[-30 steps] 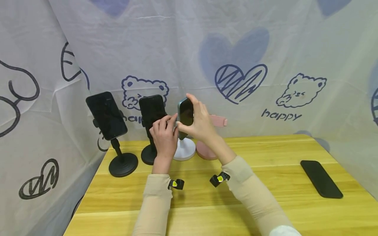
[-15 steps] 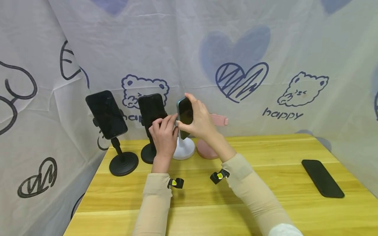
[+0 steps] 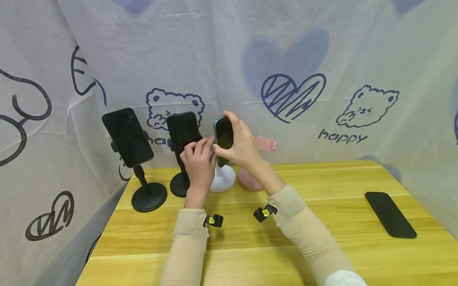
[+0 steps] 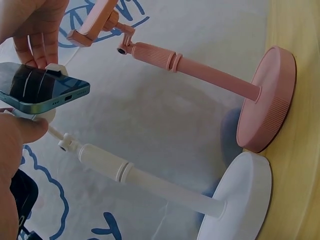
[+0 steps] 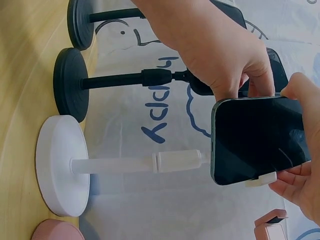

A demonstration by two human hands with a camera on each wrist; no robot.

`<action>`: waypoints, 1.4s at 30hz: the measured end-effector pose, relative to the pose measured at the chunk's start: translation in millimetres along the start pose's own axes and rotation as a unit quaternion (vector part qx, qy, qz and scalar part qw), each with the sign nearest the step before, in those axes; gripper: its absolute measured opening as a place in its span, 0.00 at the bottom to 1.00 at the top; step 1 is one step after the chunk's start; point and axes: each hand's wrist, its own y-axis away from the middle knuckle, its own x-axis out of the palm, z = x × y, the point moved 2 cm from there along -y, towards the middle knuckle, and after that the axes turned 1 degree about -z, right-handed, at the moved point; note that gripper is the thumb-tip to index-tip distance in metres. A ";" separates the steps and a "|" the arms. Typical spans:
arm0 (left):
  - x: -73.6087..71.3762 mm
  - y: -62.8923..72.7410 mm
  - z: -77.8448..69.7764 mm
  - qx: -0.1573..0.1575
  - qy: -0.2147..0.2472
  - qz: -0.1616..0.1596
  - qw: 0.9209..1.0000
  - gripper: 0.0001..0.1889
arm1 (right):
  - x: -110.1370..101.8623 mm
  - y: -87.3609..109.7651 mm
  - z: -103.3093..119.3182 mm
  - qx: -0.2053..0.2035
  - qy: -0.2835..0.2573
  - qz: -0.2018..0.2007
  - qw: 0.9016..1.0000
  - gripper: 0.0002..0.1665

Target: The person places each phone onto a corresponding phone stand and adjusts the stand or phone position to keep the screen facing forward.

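My right hand [image 3: 245, 146] grips a dark-screened smartphone [image 3: 225, 134] with a blue-green edge, thumb and fingers on opposite sides. The phone sits at the clamp of the white phone stand [image 3: 224, 180], whose round base rests on the table. A white clamp arm [image 5: 262, 179] shows at one long edge of the phone in the right wrist view. My left hand [image 3: 198, 165] is at the other edge, fingers bent. Its thumb [image 4: 30, 129] presses the white clamp under the phone in the left wrist view. Most of the clamp behind the phone is hidden.
Left of my hands, two black phone stands [image 3: 149, 197] hold dark phones [image 3: 127, 137]. A pink phone stand [image 3: 249, 180] stands right of the white one. Another phone [image 3: 390, 214] lies at the table's right. A printed cloth [image 3: 293, 47] hangs behind.
Both hands stay at the phone and the white stand with almost no movement. The head view has shifted very slightly.
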 end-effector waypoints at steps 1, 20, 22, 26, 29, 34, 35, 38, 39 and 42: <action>0.0 0.1 0.8 0.000 0.001 0.001 1.000 0.16 | 0.2 0.1 0.3 -0.001 0.001 -0.001 1.000 0.54; -4.2 1.5 1.6 0.025 -0.009 -0.013 1.000 0.15 | 2.0 -1.5 -1.7 0.025 -0.046 0.023 0.998 0.53; -4.0 2.0 0.9 0.027 -0.010 -0.012 0.999 0.15 | 2.8 -1.5 -3.1 0.027 -0.049 0.019 0.998 0.53; -3.2 2.6 0.5 0.034 -0.009 -0.020 0.999 0.15 | 3.4 -1.4 -4.5 0.032 -0.048 0.011 0.998 0.53; -2.8 2.4 0.4 0.041 -0.009 -0.029 0.999 0.14 | 2.7 -1.4 -4.5 0.032 -0.048 0.006 0.998 0.54; -2.3 1.5 -0.1 0.045 -0.009 -0.031 0.998 0.14 | 2.3 -1.8 -4.6 0.026 -0.040 0.002 0.999 0.54; -2.3 1.3 -0.2 0.044 -0.009 -0.029 0.999 0.14 | 2.2 -1.9 -4.5 0.026 -0.039 0.003 0.999 0.54; -1.9 1.2 0.3 0.043 -0.008 -0.029 0.999 0.13 | 2.4 -2.2 -4.5 0.029 -0.035 0.008 0.999 0.54; -1.9 1.1 0.4 0.043 -0.008 -0.031 0.999 0.13 | 2.4 -2.4 -4.5 0.031 -0.036 0.010 0.999 0.54; -1.6 0.7 1.1 0.042 -0.005 -0.036 0.998 0.13 | 2.5 -3.6 -4.7 0.035 -0.038 0.013 0.999 0.54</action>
